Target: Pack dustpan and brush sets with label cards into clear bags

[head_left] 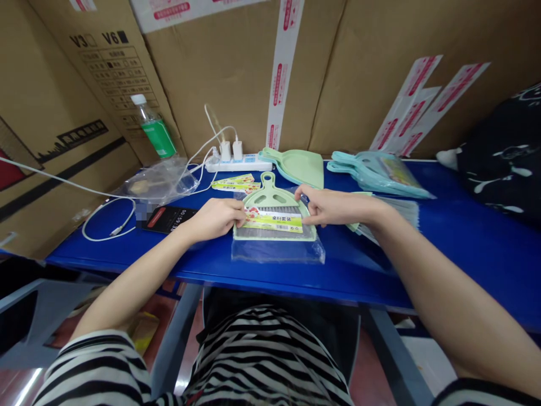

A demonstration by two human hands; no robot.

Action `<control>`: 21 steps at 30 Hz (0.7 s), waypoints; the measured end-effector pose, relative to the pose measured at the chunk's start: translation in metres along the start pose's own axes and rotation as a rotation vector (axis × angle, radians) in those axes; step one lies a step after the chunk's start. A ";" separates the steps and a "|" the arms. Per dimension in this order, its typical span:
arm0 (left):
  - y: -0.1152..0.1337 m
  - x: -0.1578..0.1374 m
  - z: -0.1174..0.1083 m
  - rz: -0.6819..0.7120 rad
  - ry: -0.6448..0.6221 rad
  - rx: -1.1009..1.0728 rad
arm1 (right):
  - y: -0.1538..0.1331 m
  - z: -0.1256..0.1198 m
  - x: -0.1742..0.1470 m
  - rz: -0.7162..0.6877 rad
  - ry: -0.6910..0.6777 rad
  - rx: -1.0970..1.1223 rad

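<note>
A pale green dustpan (pixel 267 195) with a grey-bristled brush (pixel 253 232) inside it lies flat in a clear plastic bag (pixel 278 251), handle away from me. Across the brush lies a yellow-green printed label card (pixel 276 220). My left hand (pixel 217 219) is closed, its fingertips pinching at the card's left end beside the dustpan's left edge. At the right edge, my right hand (pixel 323 206) curls its thumb and fingers around the dustpan's side, with one fingertip at the card's right end; its grip is partly hidden. More label cards (pixel 236 183) lie behind the dustpan.
Another green dustpan (pixel 302 166) and bagged blue dustpans (pixel 380 172) lie at the back. A grey-bristled brush (pixel 397 213) is beneath my right forearm. Left are a phone (pixel 167 219), white cables, a power strip (pixel 249 163), a crumpled plastic bag (pixel 163 180) and a bottle (pixel 157 132). Cardboard walls stand behind.
</note>
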State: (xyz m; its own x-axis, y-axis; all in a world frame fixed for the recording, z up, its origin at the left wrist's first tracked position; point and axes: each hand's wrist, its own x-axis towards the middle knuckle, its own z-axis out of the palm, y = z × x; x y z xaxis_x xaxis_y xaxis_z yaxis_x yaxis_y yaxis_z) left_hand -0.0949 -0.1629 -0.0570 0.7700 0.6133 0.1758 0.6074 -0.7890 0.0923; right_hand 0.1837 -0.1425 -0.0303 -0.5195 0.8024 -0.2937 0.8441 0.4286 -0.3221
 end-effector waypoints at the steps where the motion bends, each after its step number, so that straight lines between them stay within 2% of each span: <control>1: 0.000 0.000 0.001 -0.023 0.018 0.077 | -0.002 0.000 -0.001 0.013 -0.005 -0.005; 3: 0.001 0.001 0.003 -0.044 0.029 0.159 | -0.005 -0.001 -0.001 0.018 0.010 -0.034; 6: 0.002 0.002 0.003 -0.070 0.022 0.166 | -0.005 -0.003 -0.001 0.001 0.034 -0.087; 11: 0.003 0.001 0.001 -0.088 0.015 0.153 | -0.001 -0.005 -0.002 -0.016 -0.028 -0.119; 14: 0.005 -0.001 -0.001 0.007 0.010 0.051 | -0.002 -0.004 -0.002 -0.035 -0.019 -0.167; 18: 0.014 -0.001 -0.003 0.184 -0.079 -0.169 | -0.008 -0.002 -0.005 -0.058 -0.009 -0.202; 21: 0.019 -0.002 -0.004 0.250 -0.133 -0.258 | -0.014 0.000 -0.008 -0.091 -0.020 -0.212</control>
State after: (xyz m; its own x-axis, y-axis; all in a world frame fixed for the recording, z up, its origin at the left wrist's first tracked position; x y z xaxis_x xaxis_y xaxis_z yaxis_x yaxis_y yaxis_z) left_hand -0.0851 -0.1794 -0.0515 0.9172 0.3864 0.0966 0.3414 -0.8877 0.3090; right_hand 0.1760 -0.1550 -0.0230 -0.5957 0.7489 -0.2903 0.8014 0.5785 -0.1521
